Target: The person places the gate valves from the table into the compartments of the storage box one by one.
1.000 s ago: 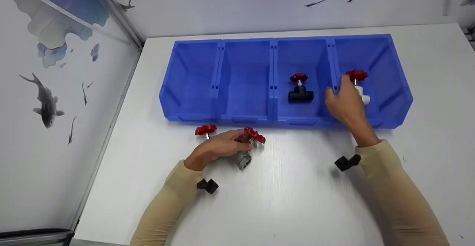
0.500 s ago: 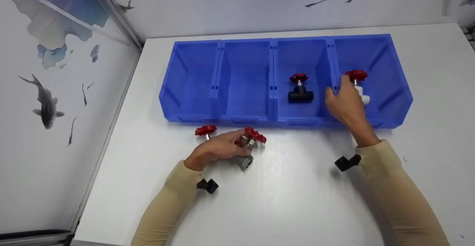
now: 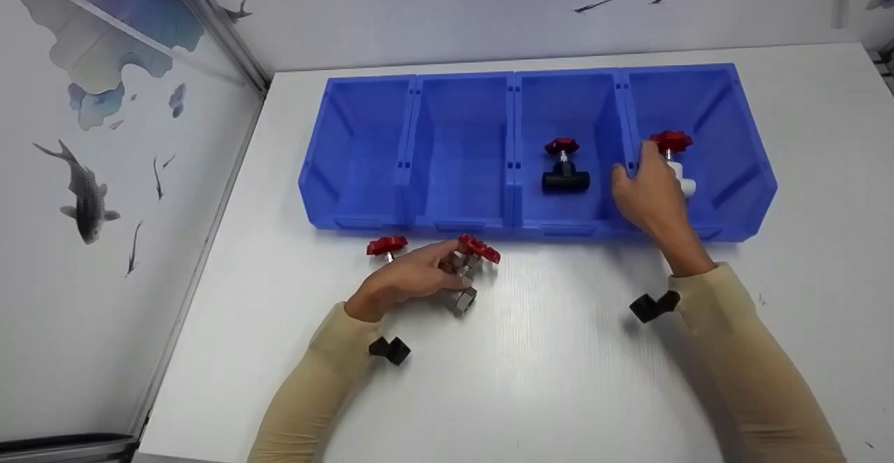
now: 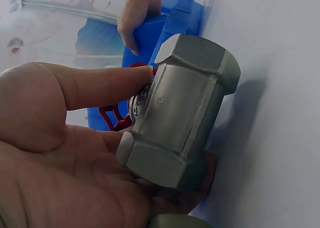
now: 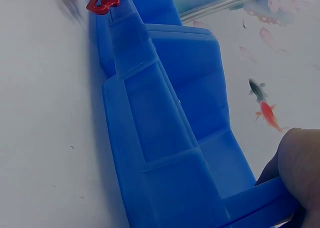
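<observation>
Here, the blue bin row (image 3: pixel 461 226) is the landmark: four joined compartments on the white counter (image 3: pixel 545 379). In front of its second compartment from the left, the left hand (image 3: pixel 413 273) grips a metal valve (image 3: pixel 465 300), fingers and thumb closed about it. The valve tilts, its red handwheel (image 3: pixel 479 248) pointing toward the row; whether its body touches the counter, I cannot tell. Another red handwheel (image 3: pixel 387 245) shows just in front of the row's first compartment, beside the left hand – most of what lies under it is hidden.

The right hand (image 3: pixel 651 187) grips the row itself at the wall between the third and fourth compartments, thumb on the third's side. Inside the row's third compartment sits a black valve (image 3: pixel 566 181) with a red handwheel on top; in the fourth, just beside the right hand, a white valve (image 3: pixel 687 187) – partly covered by the fingers – has a red handwheel too. Behind the row, a pale wall (image 3: pixel 447 23) carries fish prints.
</observation>
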Action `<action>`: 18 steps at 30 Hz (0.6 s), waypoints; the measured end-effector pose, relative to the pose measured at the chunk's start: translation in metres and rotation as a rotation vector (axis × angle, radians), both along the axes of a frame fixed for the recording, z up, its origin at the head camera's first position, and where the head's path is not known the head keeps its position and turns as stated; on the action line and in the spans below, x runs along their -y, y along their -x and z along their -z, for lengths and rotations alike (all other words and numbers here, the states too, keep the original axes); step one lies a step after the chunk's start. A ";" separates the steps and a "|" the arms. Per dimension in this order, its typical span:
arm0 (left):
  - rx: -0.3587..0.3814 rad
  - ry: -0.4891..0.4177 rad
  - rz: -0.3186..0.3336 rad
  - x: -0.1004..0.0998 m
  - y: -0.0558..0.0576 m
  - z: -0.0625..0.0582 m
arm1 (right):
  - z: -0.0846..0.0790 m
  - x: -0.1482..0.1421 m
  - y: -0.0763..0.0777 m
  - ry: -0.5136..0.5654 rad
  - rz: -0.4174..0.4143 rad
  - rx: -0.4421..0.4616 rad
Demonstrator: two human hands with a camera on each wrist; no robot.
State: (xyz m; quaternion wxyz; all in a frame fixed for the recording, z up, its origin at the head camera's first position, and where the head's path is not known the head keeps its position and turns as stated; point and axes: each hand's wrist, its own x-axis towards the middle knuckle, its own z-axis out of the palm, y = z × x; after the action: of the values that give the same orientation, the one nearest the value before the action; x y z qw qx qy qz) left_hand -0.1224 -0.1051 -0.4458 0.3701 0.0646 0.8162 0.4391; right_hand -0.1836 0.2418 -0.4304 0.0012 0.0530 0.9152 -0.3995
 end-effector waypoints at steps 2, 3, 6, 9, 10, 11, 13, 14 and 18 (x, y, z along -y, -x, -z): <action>0.021 -0.005 -0.031 0.000 0.000 0.000 | 0.000 0.000 0.000 0.006 -0.001 0.004; 0.032 -0.010 -0.045 0.000 0.000 0.000 | 0.000 0.000 -0.001 0.009 -0.002 0.006; 0.072 -0.052 -0.067 -0.001 0.001 -0.001 | 0.000 -0.001 -0.001 0.017 -0.004 0.013; 0.096 -0.084 -0.076 -0.002 0.001 -0.001 | 0.000 -0.002 -0.001 0.022 -0.001 0.012; 0.103 -0.095 -0.074 -0.002 0.001 -0.001 | 0.000 -0.002 0.000 0.023 -0.001 0.014; 0.102 -0.100 -0.070 -0.002 0.001 -0.001 | 0.000 -0.002 0.000 0.025 -0.002 0.015; 0.099 -0.114 -0.066 -0.003 0.001 -0.001 | 0.000 -0.001 0.000 0.024 -0.001 0.015; 0.097 -0.124 -0.061 -0.003 0.001 0.000 | 0.000 -0.001 0.000 0.021 -0.001 0.018; 0.084 -0.139 -0.037 -0.003 0.001 0.000 | -0.001 -0.001 0.000 0.012 -0.004 0.031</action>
State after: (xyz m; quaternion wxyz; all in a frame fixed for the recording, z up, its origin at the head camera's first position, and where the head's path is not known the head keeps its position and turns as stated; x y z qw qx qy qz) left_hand -0.1234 -0.1019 -0.4455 0.3905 0.0568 0.7685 0.5037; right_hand -0.1836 0.2427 -0.4292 0.0164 0.0573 0.9129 -0.4039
